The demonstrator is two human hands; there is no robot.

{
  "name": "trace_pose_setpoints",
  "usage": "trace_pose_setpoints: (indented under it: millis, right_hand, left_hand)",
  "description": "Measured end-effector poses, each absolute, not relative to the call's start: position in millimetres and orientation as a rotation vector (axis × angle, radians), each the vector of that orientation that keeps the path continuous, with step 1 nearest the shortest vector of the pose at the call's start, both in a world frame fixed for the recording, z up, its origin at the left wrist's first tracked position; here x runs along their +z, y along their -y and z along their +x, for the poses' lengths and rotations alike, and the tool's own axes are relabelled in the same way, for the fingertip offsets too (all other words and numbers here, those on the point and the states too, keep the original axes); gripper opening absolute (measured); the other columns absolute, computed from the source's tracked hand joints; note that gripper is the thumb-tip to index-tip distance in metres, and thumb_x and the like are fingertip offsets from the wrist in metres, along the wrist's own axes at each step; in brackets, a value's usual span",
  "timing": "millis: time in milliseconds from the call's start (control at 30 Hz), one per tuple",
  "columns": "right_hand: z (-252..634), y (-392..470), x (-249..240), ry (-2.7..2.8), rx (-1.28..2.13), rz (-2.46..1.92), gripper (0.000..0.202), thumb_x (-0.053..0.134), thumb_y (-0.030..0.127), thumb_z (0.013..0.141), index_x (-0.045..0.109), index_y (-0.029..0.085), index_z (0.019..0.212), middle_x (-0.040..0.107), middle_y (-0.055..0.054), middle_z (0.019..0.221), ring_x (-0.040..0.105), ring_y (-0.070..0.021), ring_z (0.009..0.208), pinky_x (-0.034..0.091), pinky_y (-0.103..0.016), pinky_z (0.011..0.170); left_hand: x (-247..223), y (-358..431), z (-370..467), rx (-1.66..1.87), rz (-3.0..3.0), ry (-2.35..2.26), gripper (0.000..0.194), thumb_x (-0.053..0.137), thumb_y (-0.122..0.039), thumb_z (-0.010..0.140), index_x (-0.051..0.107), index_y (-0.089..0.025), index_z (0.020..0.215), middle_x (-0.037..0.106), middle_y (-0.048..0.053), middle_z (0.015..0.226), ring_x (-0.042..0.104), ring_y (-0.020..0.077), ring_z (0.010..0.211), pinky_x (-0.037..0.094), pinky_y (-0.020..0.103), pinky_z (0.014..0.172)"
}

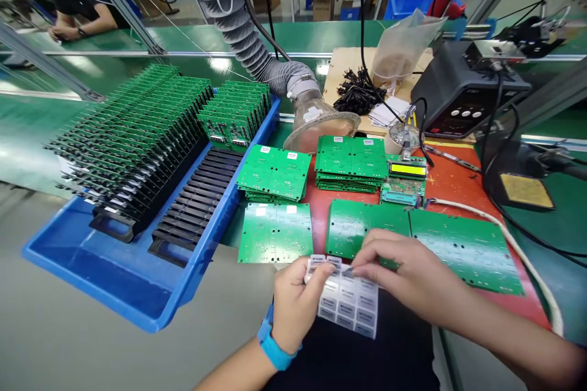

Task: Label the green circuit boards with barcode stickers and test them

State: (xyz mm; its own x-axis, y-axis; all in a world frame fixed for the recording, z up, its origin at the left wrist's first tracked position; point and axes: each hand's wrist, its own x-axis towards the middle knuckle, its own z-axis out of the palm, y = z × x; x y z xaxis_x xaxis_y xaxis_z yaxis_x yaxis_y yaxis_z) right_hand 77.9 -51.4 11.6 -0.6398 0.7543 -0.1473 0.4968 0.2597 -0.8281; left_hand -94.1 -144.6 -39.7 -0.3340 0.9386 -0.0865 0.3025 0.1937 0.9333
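Observation:
A sheet of small printed labels (pixel 347 305) hangs over my lap at the bench edge. My left hand (pixel 298 296) grips its upper left part, thumb on top. At the upper right of the sheet, my right hand (pixel 389 259) pinches a label (pixel 349 270), which looks partly lifted. Just beyond lie green circuit boards: one with two white labels (pixel 275 235) at left, an unlabelled-looking one (pixel 348 226) partly behind my right hand, and another (pixel 468 247) to the right. Two stacks of labelled boards, a left stack (pixel 274 174) and a right stack (pixel 351 159), sit farther back.
A blue tray (pixel 101 281) at left holds racks of upright circuit boards (pixel 137 128). A fume duct funnel (pixel 321 119) hangs behind the stacks. At right stand a small display board (pixel 406 180), a soldering station (pixel 468 95) and a white cable (pixel 527 256). A person's hands (pixel 64 32) rest far left.

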Motion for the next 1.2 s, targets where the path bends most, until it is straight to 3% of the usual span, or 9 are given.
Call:
trace_pose_setpoints:
  millis: [133,233,333,500,733,833,967,1033,1200]
  right_hand:
    - [78.9,6.5,7.7,2.247,1.098,-1.419,0.021,0.055,0.036,0.084,0.066,0.021,0.076,0.066,-0.002,0.078,0.060,-0.0168,0.074,0.045,-0.028,0.068]
    - [71.0,-19.4,-1.7,2.467,0.947,-1.530,0.022,0.054,0.035,0.084,0.067,0.020,0.074,0.065,-0.002,0.070,0.059,-0.0158,0.064,0.043,-0.027,0.060]
    - [62.0,-21.7,-10.6,2.586,0.771,-1.510,0.019,0.055,0.031,0.083,0.066,0.019,0.072,0.065,-0.004,0.076,0.059,-0.0196,0.074,0.042,-0.033,0.071]
    - [80.8,-13.9,-10.0,2.529,0.249,-1.389,0.031,0.056,0.033,0.082,0.060,0.019,0.109,0.061,-0.011,0.092,0.053,-0.0303,0.095,0.036,-0.046,0.085]
    - [122.9,-24.1,-13.4,2.403,1.135,-1.373,0.022,0.043,0.021,0.086,0.048,0.019,0.107,0.059,-0.001,0.077,0.058,-0.0158,0.068,0.047,-0.029,0.065]
    - [121.9,-17.3,-21.0,2.504,0.892,-1.336,0.023,0.043,0.015,0.085,0.048,0.020,0.106,0.060,-0.003,0.081,0.059,-0.0184,0.077,0.049,-0.033,0.072]
    - [120.1,3.9,-17.7,2.484,0.398,-1.231,0.021,0.047,0.014,0.085,0.055,0.019,0.104,0.053,-0.013,0.121,0.051,-0.0274,0.113,0.042,-0.045,0.093]
    - [117.8,18.1,-9.6,2.381,0.369,-1.200,0.017,0.050,0.020,0.087,0.057,0.019,0.103,0.048,-0.014,0.128,0.047,-0.0279,0.119,0.040,-0.045,0.097]
    - [98.0,52.1,8.7,2.271,1.205,-1.138,0.011,0.060,0.030,0.084,0.064,0.022,0.089,0.065,-0.003,0.088,0.061,-0.0168,0.085,0.050,-0.030,0.076]
  left_hand:
    - [-41.2,142.0,-88.8,1.093,1.189,-1.711,0.026,0.058,-0.033,0.084,0.064,-0.016,0.066,0.067,0.000,0.058,0.061,0.0139,0.054,0.047,0.022,0.051]
    - [-42.0,138.5,-83.5,1.083,1.402,-1.546,0.018,0.064,-0.025,0.081,0.066,-0.017,0.065,0.075,0.006,0.087,0.069,0.0184,0.077,0.053,0.026,0.071]
    - [-44.3,134.5,-80.0,1.082,1.490,-1.495,0.009,0.065,-0.022,0.080,0.069,-0.019,0.072,0.070,0.006,0.111,0.068,0.0211,0.096,0.053,0.030,0.084]
    - [-47.6,131.2,-78.9,1.052,1.467,-1.544,0.008,0.063,-0.023,0.082,0.070,-0.021,0.079,0.072,0.004,0.107,0.069,0.0198,0.093,0.054,0.028,0.083]
    - [-47.9,130.3,-77.5,0.975,1.436,-1.585,0.017,0.052,-0.026,0.089,0.068,-0.022,0.090,0.071,0.002,0.109,0.068,0.0180,0.094,0.052,0.026,0.082]
    - [-47.8,130.3,-77.4,0.943,1.425,-1.603,0.019,0.049,-0.028,0.091,0.067,-0.021,0.092,0.071,0.003,0.109,0.068,0.0181,0.091,0.051,0.026,0.080]
    - [-41.3,131.2,-76.3,0.898,1.416,-1.611,0.023,0.044,-0.029,0.093,0.066,-0.022,0.095,0.069,0.003,0.112,0.066,0.0175,0.093,0.048,0.025,0.080]
    - [-35.5,131.0,-74.6,0.892,1.430,-1.585,0.025,0.041,-0.029,0.094,0.065,-0.022,0.100,0.070,0.003,0.110,0.065,0.0167,0.094,0.047,0.024,0.079]
    - [-26.9,129.9,-68.6,0.872,1.562,-1.521,0.028,0.036,-0.028,0.096,0.061,-0.020,0.085,0.066,0.001,0.077,0.059,0.0129,0.071,0.041,0.021,0.064]
